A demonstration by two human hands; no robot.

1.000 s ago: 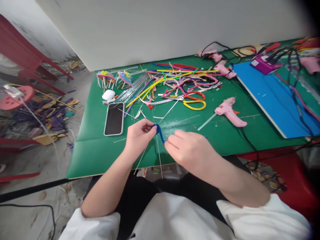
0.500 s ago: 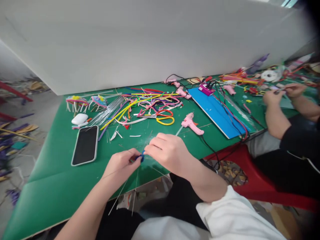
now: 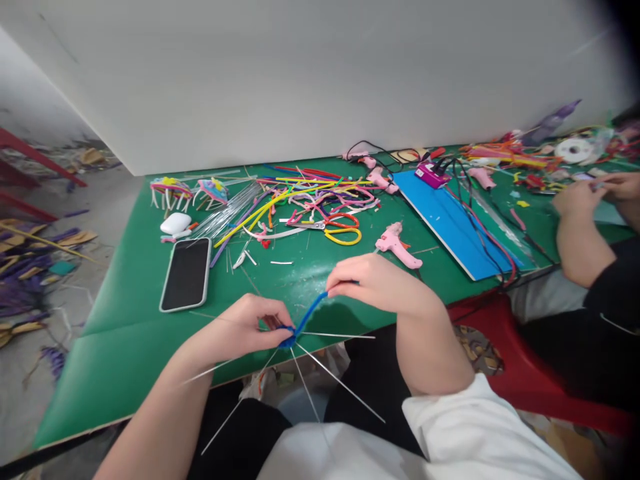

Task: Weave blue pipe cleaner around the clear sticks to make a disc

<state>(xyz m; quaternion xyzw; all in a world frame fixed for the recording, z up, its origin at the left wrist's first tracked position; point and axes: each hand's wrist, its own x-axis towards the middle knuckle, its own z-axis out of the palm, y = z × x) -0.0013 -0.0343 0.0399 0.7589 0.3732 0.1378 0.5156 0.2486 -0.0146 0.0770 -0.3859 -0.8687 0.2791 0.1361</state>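
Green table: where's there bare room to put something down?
The biggest bare patch of the green table is between the phone and the table's left edge. A smaller one lies between the pink glue gun and the blue board. It's crowded behind the scissors, where colourful fuzzy stems pile up. Near the left hand, thin rods fan out.

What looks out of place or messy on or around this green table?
The phone looks out of place on this craft table. Coloured strips lie in a disordered tangle, and scraps litter the floor at left. The held blue strip shows no obvious damage.
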